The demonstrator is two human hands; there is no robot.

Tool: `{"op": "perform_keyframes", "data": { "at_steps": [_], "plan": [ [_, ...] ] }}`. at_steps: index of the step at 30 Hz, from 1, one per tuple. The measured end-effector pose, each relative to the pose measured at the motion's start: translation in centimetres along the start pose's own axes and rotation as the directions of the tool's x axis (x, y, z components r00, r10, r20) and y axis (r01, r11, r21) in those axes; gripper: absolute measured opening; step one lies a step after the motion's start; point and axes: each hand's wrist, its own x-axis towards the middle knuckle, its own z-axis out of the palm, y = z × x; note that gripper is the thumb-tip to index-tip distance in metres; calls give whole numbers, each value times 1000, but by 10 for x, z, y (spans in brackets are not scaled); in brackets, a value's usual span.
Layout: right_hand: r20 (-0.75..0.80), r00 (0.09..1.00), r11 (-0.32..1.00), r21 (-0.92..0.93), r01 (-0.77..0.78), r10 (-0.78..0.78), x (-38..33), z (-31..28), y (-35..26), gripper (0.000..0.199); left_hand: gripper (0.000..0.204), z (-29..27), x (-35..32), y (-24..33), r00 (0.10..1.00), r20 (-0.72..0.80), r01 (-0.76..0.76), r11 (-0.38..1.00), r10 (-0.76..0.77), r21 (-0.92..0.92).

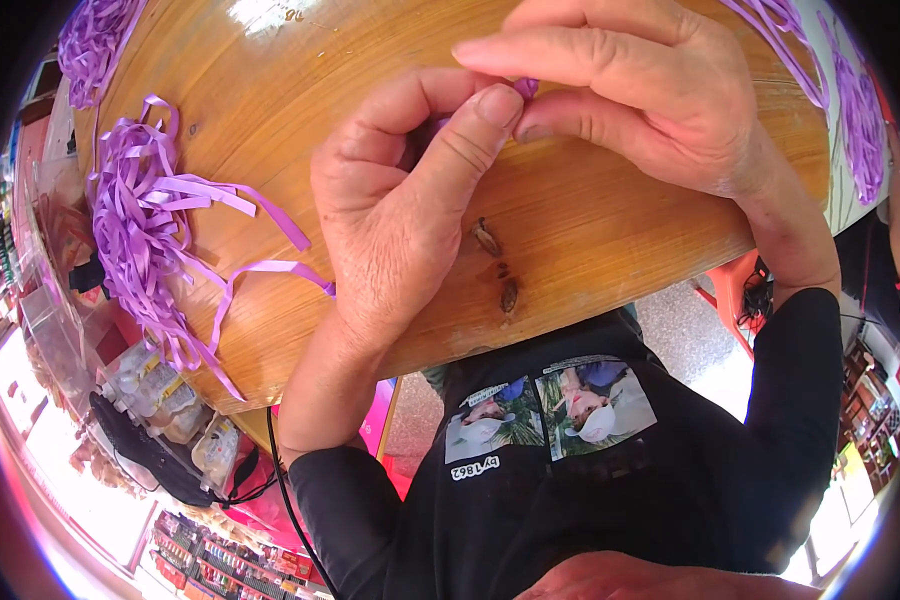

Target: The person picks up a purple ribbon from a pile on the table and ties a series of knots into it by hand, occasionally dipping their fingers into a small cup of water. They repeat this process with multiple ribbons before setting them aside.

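My left hand is closed in a pinch, thumb against the curled forefinger, on a small piece of purple ribbon. My right hand meets it from the right, its thumb and fingers bent around the same bit of ribbon at the left thumb's tip. Most of that ribbon is hidden by the fingers. Left of my left wrist lies a loose heap of purple ribbon on the wooden table. One strand from it runs to the edge of my left hand.
More purple ribbon bundles lie at the far left and at the right. The table's near edge runs just before my body. A red-orange stool stands below on the right. Clear plastic bags sit beyond the table's left corner.
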Motion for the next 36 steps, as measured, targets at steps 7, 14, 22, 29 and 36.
{"op": "perform_keyframes", "data": {
  "at_steps": [7,14,22,29,36],
  "plan": [
    [-76,984,987,18,161,-159,-7,-6,3,21,6,1,1,-3,989,-4,-142,963,147,230],
    [-135,981,990,15,141,-137,-8,-3,1,20,12,0,-2,3,998,4,-59,964,60,258],
    [-205,968,989,4,147,-143,-6,-3,-1,20,11,-2,-3,4,997,-26,-60,973,67,222],
    [-122,984,991,1,133,-132,-5,-6,3,20,11,-9,1,2,985,-77,-139,973,155,185],
    [-122,975,982,24,188,-184,-7,-4,10,25,10,-8,0,1,994,-7,-106,977,109,187]
  ]
}}
